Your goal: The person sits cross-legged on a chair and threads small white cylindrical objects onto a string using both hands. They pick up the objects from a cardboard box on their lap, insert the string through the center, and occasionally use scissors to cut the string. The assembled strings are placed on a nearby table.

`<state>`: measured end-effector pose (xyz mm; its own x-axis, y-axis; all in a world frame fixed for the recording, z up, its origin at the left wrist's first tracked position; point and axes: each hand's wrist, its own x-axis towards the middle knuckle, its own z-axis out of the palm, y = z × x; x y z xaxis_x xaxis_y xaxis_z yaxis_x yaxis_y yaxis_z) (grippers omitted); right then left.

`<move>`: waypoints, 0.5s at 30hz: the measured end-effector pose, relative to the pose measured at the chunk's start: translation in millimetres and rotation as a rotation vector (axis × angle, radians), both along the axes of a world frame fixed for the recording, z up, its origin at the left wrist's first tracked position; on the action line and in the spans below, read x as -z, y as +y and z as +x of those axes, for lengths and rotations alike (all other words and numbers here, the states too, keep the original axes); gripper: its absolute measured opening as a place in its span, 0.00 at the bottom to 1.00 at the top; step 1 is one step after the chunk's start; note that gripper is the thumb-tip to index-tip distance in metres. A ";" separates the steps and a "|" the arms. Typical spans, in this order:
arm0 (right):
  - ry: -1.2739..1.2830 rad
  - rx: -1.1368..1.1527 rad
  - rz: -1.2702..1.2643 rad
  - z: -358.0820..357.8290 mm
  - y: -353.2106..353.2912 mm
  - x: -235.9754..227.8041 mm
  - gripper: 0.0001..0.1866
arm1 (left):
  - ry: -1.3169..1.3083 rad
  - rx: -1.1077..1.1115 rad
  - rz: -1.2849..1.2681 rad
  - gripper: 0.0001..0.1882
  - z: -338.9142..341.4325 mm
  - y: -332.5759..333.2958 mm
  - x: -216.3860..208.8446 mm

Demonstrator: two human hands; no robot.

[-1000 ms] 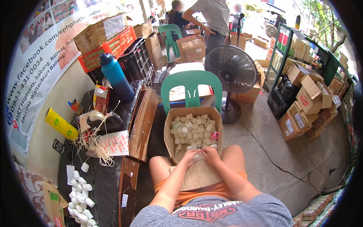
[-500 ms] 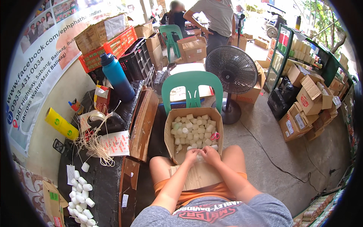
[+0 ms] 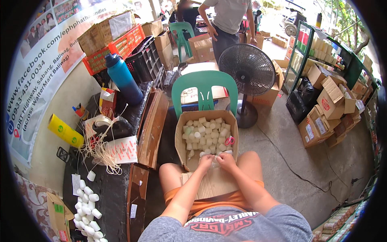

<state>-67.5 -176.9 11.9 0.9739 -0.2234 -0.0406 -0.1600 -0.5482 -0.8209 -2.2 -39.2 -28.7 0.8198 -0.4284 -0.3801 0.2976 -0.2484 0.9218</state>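
Note:
My left hand (image 3: 206, 162) and my right hand (image 3: 226, 161) are close together over the near edge of a cardboard box (image 3: 180, 139), fingers pinched. Between them is something small and whitish, too small to make out. Many short off-white cylinders (image 3: 203, 131), like small candles, fill much of the box. Pink-handled scissors (image 3: 229, 140) lie on them at the right side. Below my wrists, a cardboard flap (image 3: 209, 185) rests across my lap.
Beyond the box stands a green plastic chair (image 3: 204, 80), with a black fan (image 3: 246, 74) to its right. On the dark table at left are a blue bottle (image 3: 124, 80), pale strings (image 3: 105, 155) and strung white cylinders (image 3: 86, 209). A person (image 3: 231, 20) stands behind.
My hands have moved slightly apart, still pinched, and a whitish bit shows between them. The standing person has shifted, with arms lower. The view has tilted slightly.

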 end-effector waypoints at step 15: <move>-0.117 -0.035 0.041 2.4 -1.8 8.3 0.10 | -0.056 -0.102 -0.080 0.13 -0.2 2.1 6.8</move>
